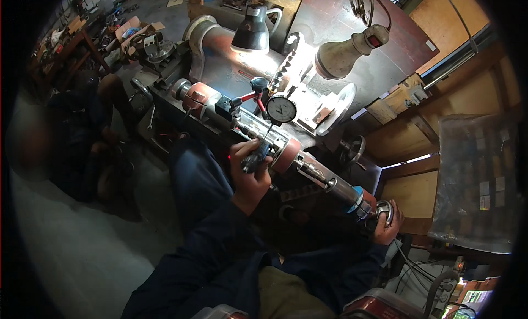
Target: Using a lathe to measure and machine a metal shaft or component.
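My left hand [251, 176] is closed around a dark, thick-handled tool [256, 158]; a thin shaft points up from it, and its exact kind is unclear. Just above it is a round white dial gauge [281, 109] with a red and black jointed holder [248, 100]. Both are over a long metal cylindrical machine bed [344, 191] with a reddish collar [287, 155] and slots showing inner rods. At the right end, my right hand [389, 225] has its fingers curled round a shiny metal handwheel [384, 210], beside a blue and red band [360, 199].
Two work lamps, one black [252, 30] and one beige [352, 52], hang over the machine. Another handwheel [353, 148] sits behind it. A person [82, 137] crouches at the left. Cluttered boxes [137, 33] stand at the far left; wooden panels [423, 132] are on the right.
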`<state>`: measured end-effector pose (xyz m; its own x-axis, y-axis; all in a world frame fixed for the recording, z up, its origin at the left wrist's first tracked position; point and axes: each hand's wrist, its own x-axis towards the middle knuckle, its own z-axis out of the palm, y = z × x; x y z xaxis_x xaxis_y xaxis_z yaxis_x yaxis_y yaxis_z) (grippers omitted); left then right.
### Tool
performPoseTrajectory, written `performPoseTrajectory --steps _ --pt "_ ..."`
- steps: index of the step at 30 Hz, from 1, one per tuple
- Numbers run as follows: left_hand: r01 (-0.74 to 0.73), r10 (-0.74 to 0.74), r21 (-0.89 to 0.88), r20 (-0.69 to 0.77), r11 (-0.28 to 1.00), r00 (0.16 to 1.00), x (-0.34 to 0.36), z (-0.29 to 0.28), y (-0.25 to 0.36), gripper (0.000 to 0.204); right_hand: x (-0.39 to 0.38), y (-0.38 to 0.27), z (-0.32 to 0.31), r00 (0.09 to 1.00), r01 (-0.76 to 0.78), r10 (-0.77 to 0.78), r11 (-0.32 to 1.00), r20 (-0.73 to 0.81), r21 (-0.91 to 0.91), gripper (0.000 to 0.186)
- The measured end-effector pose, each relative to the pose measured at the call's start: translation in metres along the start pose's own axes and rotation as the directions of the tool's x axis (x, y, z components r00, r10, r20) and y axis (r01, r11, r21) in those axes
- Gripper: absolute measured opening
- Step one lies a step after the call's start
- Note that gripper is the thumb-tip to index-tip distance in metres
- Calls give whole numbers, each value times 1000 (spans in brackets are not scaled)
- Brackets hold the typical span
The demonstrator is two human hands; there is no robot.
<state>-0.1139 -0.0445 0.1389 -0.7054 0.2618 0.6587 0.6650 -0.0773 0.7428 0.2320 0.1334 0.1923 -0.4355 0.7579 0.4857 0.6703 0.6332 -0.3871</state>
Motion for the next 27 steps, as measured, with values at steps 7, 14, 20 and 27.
performPoseTrajectory --steps 7,14,20,27 --pt "-118 121 29 -151 993 981 -1 -10 1 34 -8 26 -3 958 -207 262 911 -114 357 33" --pt "-147 152 54 -106 988 983 0 -4 2 31 -11 64 22 920 -151 351 727 -174 669 16" --pt "-49 39 -88 -117 995 992 -2 -7 0 31 -14 85 24 885 -275 449 720 -126 638 14" --pt "-130 120 -60 -151 990 981 -6 -9 -3 37 -9 114 22 945 -267 313 906 -94 328 13"
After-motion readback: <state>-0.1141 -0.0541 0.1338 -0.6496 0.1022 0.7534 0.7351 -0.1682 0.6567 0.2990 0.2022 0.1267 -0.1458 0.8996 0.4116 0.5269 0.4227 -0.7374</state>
